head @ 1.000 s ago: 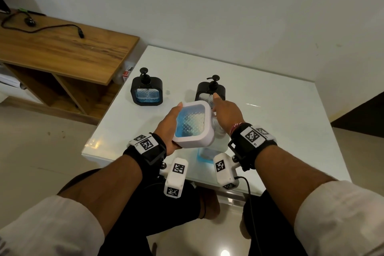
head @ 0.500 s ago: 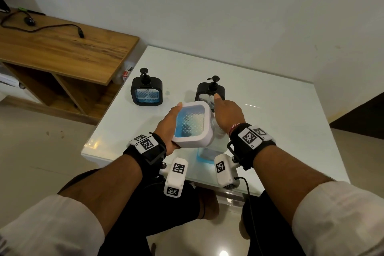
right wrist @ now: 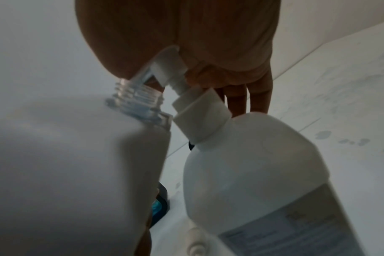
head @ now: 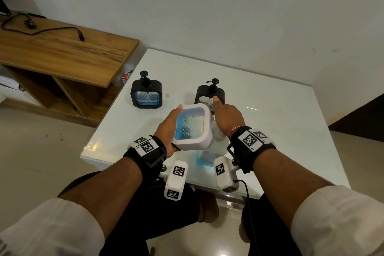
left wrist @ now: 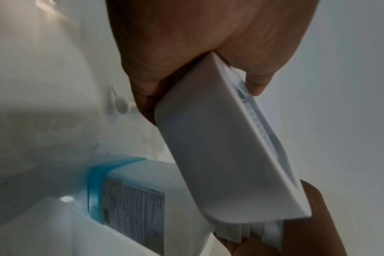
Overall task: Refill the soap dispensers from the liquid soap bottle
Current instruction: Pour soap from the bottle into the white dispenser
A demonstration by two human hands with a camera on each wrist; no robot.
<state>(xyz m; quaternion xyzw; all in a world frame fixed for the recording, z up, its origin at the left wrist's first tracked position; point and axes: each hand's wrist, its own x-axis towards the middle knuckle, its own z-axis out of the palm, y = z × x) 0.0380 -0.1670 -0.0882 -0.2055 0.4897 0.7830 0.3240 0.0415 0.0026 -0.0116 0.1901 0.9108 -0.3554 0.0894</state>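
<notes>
The left hand point(head: 166, 131) grips a white dispenser point(head: 192, 129), thumb on one side and fingers wrapped under the other, holding it tipped over so its threaded clear neck point(right wrist: 138, 97) points toward the right hand. Blue soap shows through the dispenser's clear front window. The right hand point(head: 227, 117) presses down on the white pump head point(right wrist: 167, 69) of the soap bottle point(right wrist: 259, 173), its fingers curled over the pump with the forefinger stretched forward. The pump's outlet sits right at the dispenser's open neck. The bottle stands upright on the white surface point(head: 280, 122) just below both hands, a printed label on its side and a blue band at its base point(left wrist: 96, 190). A loose white pump point(left wrist: 121, 104) lies on the surface under the left hand. Beyond the right hand's forefinger stands a black dispenser point(head: 209, 93) with its pump fitted, its window pale. Farther off, beyond the left hand, a second black dispenser point(head: 146, 94) shows blue soap in its window. Well to the left of the left hand is a wooden shelf unit point(head: 62, 52) with a black cable point(head: 52, 30) lying on top.
</notes>
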